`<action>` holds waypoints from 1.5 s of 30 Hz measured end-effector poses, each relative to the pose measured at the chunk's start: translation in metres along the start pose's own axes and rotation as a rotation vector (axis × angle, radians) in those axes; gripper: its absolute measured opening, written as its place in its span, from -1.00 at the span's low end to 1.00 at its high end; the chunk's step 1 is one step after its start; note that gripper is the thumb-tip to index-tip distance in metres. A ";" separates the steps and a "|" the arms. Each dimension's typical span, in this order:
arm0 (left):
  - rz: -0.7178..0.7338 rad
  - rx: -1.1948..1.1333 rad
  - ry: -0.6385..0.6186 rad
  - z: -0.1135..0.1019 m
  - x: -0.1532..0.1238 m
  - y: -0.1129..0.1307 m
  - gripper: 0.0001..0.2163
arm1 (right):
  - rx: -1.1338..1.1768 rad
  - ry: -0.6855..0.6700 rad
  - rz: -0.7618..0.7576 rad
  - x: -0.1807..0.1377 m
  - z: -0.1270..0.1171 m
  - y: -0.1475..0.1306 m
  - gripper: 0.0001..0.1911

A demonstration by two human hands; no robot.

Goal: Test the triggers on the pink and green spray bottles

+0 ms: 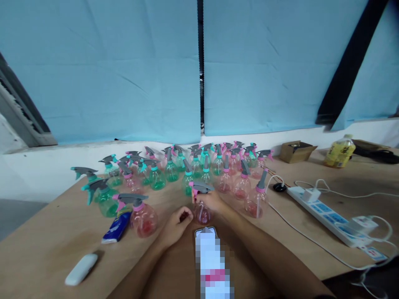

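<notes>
Right hand (212, 201) grips pink spray bottle (203, 216) under its head, in front of the clustered bottles (156, 180); left hand (178, 224) loosely half-open, nothing visible in it, just beside. Steadying the base probably helps.

At six o'clock, the bottom edge cut off the phone (212, 259), most of it masked by pixel blocks. The right grip (210, 200) hid the neck of its spray bottle (203, 215); toward twelve, nearer bottles (225, 182) partly hid rear bottles (233, 162). At three o'clock, writing on the yellow bottle (339, 153) was blurred.
</notes>
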State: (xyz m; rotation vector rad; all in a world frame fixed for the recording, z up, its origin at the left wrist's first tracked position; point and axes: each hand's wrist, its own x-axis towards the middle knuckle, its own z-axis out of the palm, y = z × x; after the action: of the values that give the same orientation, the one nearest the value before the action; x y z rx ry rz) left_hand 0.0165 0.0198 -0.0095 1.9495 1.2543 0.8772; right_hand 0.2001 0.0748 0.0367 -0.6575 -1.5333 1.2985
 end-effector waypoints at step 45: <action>-0.151 -0.155 0.117 0.005 -0.007 -0.006 -0.67 | -0.491 -0.053 -0.290 -0.010 0.009 0.065 -0.45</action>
State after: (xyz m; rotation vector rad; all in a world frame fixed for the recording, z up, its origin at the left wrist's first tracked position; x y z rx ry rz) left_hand 0.0159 0.0145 -0.0185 1.6799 1.3395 0.9917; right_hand 0.1838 0.0803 -0.0275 -0.6740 -1.9325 0.7286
